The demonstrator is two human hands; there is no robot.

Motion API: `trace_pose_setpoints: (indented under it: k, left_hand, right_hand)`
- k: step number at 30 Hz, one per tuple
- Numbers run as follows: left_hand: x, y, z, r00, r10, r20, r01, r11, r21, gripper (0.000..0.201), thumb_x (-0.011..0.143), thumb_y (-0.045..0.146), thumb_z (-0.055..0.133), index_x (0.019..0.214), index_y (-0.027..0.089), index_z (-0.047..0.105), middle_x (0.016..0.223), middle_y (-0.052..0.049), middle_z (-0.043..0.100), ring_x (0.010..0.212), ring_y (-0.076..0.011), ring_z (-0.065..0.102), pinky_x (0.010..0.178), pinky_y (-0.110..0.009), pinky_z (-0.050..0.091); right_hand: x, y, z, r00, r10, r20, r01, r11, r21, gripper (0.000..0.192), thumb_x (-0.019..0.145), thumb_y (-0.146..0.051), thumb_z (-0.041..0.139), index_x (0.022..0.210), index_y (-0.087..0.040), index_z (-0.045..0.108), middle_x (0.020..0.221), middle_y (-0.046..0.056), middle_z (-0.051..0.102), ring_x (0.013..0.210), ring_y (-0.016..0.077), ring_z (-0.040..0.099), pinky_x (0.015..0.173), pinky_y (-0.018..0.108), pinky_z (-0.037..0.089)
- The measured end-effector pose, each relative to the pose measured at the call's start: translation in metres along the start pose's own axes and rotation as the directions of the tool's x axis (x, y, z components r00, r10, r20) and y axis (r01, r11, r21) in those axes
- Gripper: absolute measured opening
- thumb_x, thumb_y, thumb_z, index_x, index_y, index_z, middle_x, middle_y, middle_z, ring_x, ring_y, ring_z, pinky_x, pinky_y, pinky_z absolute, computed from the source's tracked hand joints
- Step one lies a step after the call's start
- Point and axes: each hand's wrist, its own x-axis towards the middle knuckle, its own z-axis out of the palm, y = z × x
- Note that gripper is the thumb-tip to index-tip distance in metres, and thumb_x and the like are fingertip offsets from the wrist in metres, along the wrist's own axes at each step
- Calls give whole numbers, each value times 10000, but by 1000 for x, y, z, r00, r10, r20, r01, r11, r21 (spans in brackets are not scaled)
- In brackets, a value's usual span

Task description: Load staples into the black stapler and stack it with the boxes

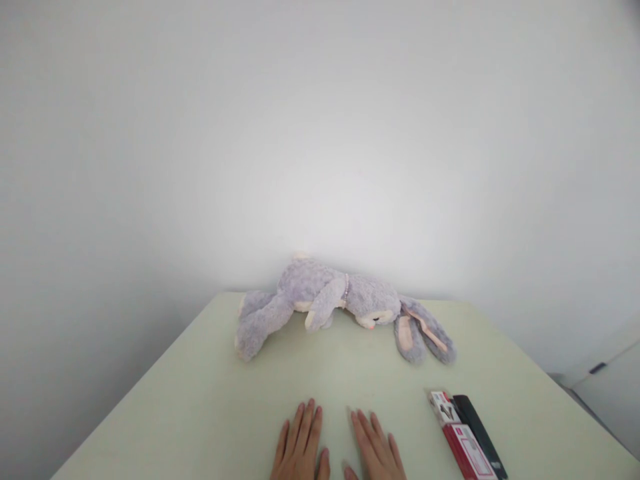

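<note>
My left hand and my right hand lie flat, palms down and side by side, on the pale green table at its near edge. Neither holds anything and the fingers are spread. A purple-grey plush rabbit lies on its side at the far end of the table, its legs to the left and its long ears stretched to the right. It is well beyond my fingertips. Just right of my right hand sits a long red, white and black box, pointing away from me.
A plain white wall rises directly behind the table's far edge. White furniture with a dark handle stands off the table's right side. Bare tabletop lies between my hands and the rabbit.
</note>
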Motion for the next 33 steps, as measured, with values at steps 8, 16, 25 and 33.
trace_pose_setpoints:
  k: [8, 16, 25, 33]
  left_hand:
    - [0, 1, 1, 1000, 7, -24, -6, 999, 44, 722, 956, 410, 490, 1597, 320, 170, 1619, -1, 348, 1427, -269, 478, 1087, -427, 438]
    - [0, 1, 2, 999, 4, -42, -3, 999, 34, 722, 955, 409, 493, 1597, 329, 172, 1618, 12, 363, 1427, -265, 476, 1096, -420, 407]
    - [1, 0, 3, 1000, -15, -17, 15, 1000, 5, 688, 965, 422, 480, 1588, 339, 200, 1617, 22, 368, 1439, -253, 460, 1109, -405, 404]
    - [2, 10, 2, 996, -88, -2, 88, 996, -10, 639, 924, 364, 508, 1544, 335, 352, 1600, 28, 400, 1435, -263, 467, 1147, -428, 389]
  right_hand:
    - [0, -10, 24, 999, 0, -44, -8, 986, -165, 557, 910, -518, 449, 1445, -397, 541, 1538, -31, 472, 1371, 355, 535, 1125, 611, 386]
    - [0, -9, 25, 999, 2, -36, -9, 981, -195, 589, 900, -552, 463, 1460, -378, 522, 1549, -43, 441, 1395, 377, 501, 1112, 615, 398]
    - [2, -11, 21, 1000, 17, -3, -17, 976, -219, 605, 878, -543, 493, 1460, -375, 516, 1550, -59, 415, 1399, 373, 495, 1122, 608, 397]
    - [2, -11, 22, 999, 15, -49, -24, 983, -183, 562, 896, -530, 475, 1436, -392, 555, 1527, -39, 485, 1380, 369, 519, 1132, 601, 376]
